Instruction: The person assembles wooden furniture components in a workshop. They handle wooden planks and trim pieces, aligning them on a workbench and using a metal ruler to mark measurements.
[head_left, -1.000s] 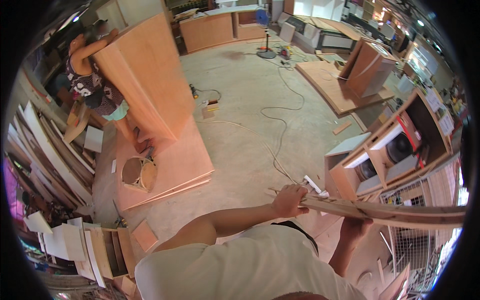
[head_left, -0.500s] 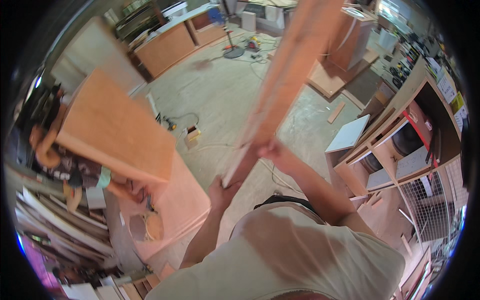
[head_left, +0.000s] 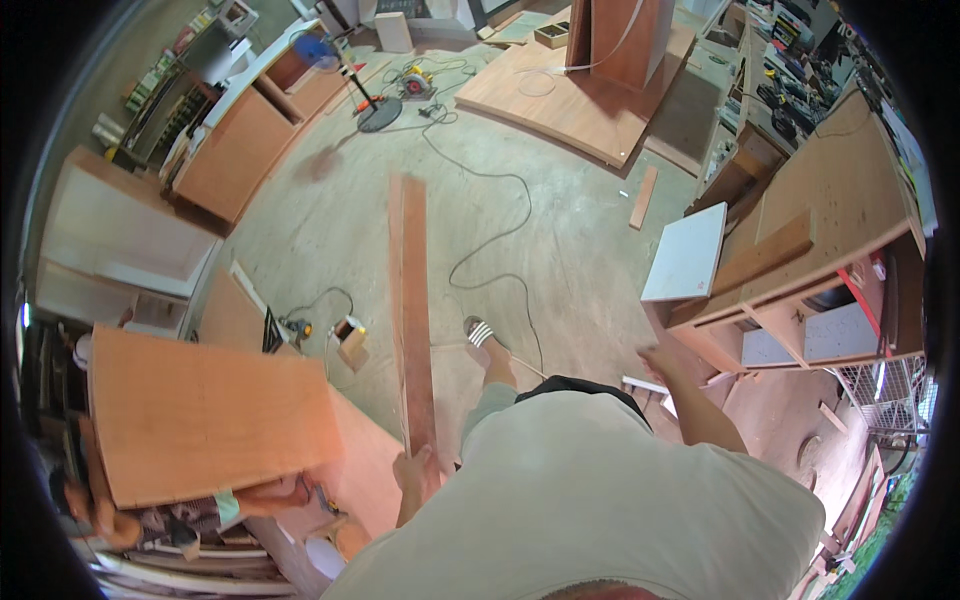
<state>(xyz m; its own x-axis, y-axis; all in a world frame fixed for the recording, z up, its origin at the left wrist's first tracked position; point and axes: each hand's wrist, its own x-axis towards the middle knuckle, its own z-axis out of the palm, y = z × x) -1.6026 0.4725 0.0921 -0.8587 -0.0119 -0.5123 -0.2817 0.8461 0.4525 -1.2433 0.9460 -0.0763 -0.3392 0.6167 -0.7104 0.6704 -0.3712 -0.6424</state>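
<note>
My left hand (head_left: 412, 470) is closed around the near end of a long, narrow reddish-brown wooden board (head_left: 416, 300). From that hand the board stretches away over the concrete floor, with a pale edge along its left side. My right hand (head_left: 656, 364) is off the board, out to the right near the wooden cabinet frame (head_left: 690, 322). Its fingers look stretched out, and nothing shows in them. To the left of the board stands a large plywood box (head_left: 215, 410). My sandaled foot (head_left: 483, 338) shows just right of the board.
A co-worker (head_left: 120, 525) is beside the plywood box, one arm at its lower edge. A dark cable (head_left: 525, 200) snakes over the floor. Farther off are a standing fan (head_left: 375, 112), a circular saw (head_left: 415, 82) and a plywood base (head_left: 560, 110). A white panel (head_left: 685, 252) leans at the cabinet.
My right hand has let go of the board and moved right. The board has swung down and left, its far end now low over the floor. The view has turned too.
</note>
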